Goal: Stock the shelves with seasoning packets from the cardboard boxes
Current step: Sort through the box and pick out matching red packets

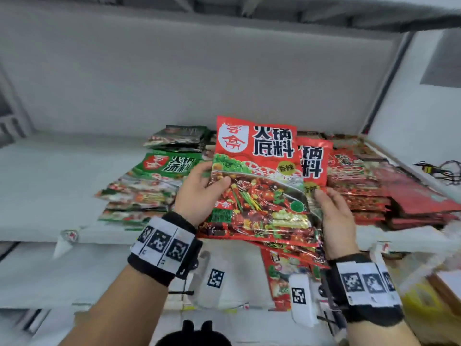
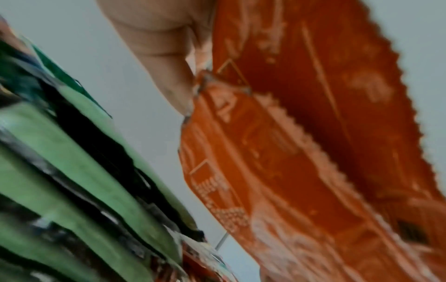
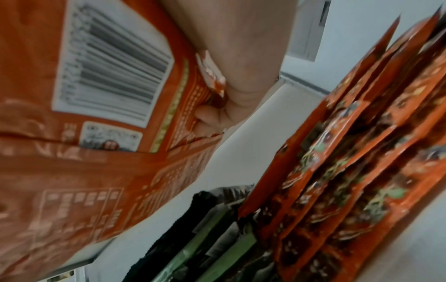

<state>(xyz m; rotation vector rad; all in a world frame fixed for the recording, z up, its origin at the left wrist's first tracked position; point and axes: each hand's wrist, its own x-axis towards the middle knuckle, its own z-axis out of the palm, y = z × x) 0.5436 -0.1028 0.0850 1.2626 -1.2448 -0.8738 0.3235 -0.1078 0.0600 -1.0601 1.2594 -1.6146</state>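
Both hands hold a bundle of red seasoning packets [image 1: 259, 176] upright over the shelf's front edge, between two stacks. My left hand [image 1: 199, 193] grips the bundle's left edge, thumb on the printed front. On the other side, my right hand [image 1: 331, 208] grips the right edge, fingers behind it. The left wrist view shows my left hand [image 2: 164, 57] against the red packets' back [image 2: 301, 133]. In the right wrist view my right hand [image 3: 241, 57] curls on the red packets' barcode side [image 3: 108, 76].
A stack of green packets [image 1: 154, 181] lies on the white shelf [image 1: 50, 183] left of the bundle, with dark packets [image 1: 179, 136] behind. Stacked red packets [image 1: 361, 186] fill the right. Cables [image 1: 439, 168] lie far right. A yellow bag [image 1: 424, 308] sits below right.
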